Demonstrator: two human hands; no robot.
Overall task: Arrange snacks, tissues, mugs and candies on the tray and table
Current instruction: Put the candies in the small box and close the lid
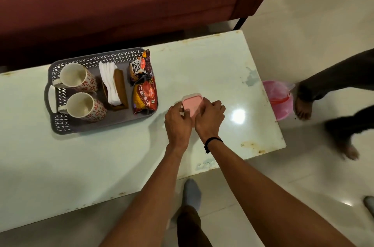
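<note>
Both hands, the left hand (178,120) and the right hand (209,117), hold the sides of the little pink box (192,104) on the tabletop (212,68), with the gray tray (60,123) off at nine o'clock, nearer the left hand.

A: What's the bench (212,64) like?
B: Pale, glossy, with chipped and stained edges.
A: And directly on it?
B: A grey perforated tray (60,125) towards its left end, and a small pink-lidded container (192,103) standing near the middle, well apart from the tray.
</note>
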